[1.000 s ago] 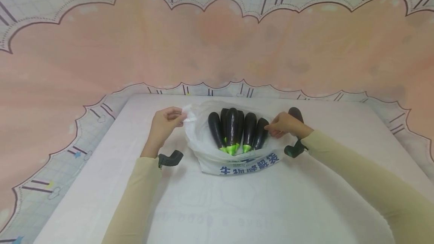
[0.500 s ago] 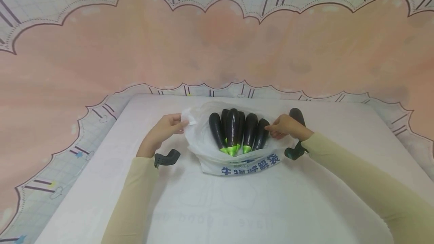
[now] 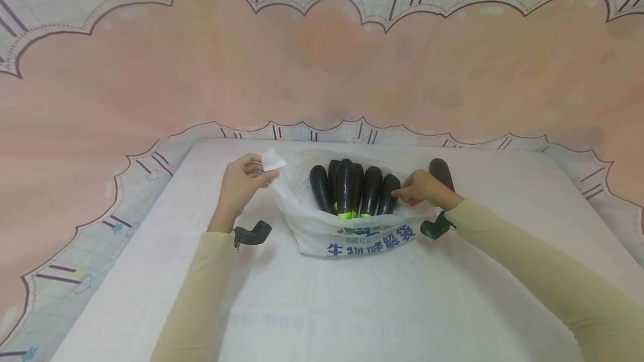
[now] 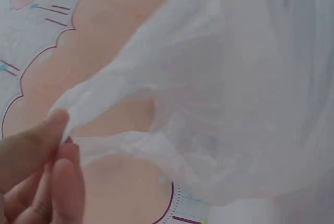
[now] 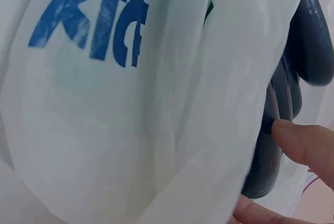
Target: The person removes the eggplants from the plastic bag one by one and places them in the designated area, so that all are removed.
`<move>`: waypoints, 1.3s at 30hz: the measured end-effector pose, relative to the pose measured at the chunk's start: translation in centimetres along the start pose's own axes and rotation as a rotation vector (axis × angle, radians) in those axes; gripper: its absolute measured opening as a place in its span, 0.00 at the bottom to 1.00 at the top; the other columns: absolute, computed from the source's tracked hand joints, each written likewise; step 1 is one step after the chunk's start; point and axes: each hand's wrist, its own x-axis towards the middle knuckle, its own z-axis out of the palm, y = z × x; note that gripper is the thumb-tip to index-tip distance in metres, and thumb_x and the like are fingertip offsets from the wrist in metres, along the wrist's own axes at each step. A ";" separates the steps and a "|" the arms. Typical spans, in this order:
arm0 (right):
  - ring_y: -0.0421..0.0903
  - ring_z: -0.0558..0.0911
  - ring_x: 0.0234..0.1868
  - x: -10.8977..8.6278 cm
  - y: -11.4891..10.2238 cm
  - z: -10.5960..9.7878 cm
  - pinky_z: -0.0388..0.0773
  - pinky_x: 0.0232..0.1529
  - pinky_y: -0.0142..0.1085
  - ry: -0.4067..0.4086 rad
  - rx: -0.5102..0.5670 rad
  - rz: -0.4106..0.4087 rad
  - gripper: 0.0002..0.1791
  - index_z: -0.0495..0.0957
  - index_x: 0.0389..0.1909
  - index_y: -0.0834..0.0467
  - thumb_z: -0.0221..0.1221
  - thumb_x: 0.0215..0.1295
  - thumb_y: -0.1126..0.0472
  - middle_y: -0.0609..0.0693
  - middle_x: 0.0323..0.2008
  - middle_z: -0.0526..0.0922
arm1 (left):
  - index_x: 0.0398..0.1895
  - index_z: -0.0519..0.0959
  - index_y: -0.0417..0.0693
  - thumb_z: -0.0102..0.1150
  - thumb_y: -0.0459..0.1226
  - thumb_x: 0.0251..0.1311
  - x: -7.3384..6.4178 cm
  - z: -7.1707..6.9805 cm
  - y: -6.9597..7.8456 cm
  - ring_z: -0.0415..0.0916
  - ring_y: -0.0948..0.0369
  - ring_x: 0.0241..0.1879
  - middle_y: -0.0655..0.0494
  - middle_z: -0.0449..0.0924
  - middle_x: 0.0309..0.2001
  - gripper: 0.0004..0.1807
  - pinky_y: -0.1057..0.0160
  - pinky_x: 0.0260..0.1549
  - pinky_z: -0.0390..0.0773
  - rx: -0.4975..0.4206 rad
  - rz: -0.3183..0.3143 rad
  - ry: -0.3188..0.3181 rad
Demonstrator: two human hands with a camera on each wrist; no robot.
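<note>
A white plastic bag (image 3: 302,233) with blue printing lies on the table, its mouth spread and several dark eggplants (image 3: 345,186) with green stem ends inside. My left hand (image 3: 244,179) pinches the bag's handle at the left. In the left wrist view, thumb and fingers of the left hand (image 4: 44,169) meet on the stretched handle loop (image 4: 88,101). At the right side of the opening, my right hand (image 3: 421,187) holds the rightmost eggplant (image 3: 389,197). The right wrist view shows its thumb on the dark skin (image 5: 266,156) and another finger partly hidden by the bag.
A white cloth with faint lettering covers the table (image 3: 302,306). Behind it hangs a peach and white patterned curtain (image 3: 322,71). Dark wrist camera mounts (image 3: 254,233) stick out from both wrists.
My left hand dipped slightly, then rose with the bag handle. The bag's front edge has come up over the eggplants' green ends. The right hand stays nearly still.
</note>
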 end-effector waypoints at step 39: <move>0.46 0.84 0.35 0.6 0.2 1.3 0.81 0.44 0.37 0.034 0.175 0.048 0.19 0.75 0.32 0.67 0.64 0.58 0.53 0.57 0.35 0.81 | 0.56 0.75 0.41 0.62 0.33 0.57 0.2 0.6 -0.9 0.78 0.73 0.42 0.45 0.74 0.59 0.22 0.57 0.57 0.71 -0.201 -0.039 -0.069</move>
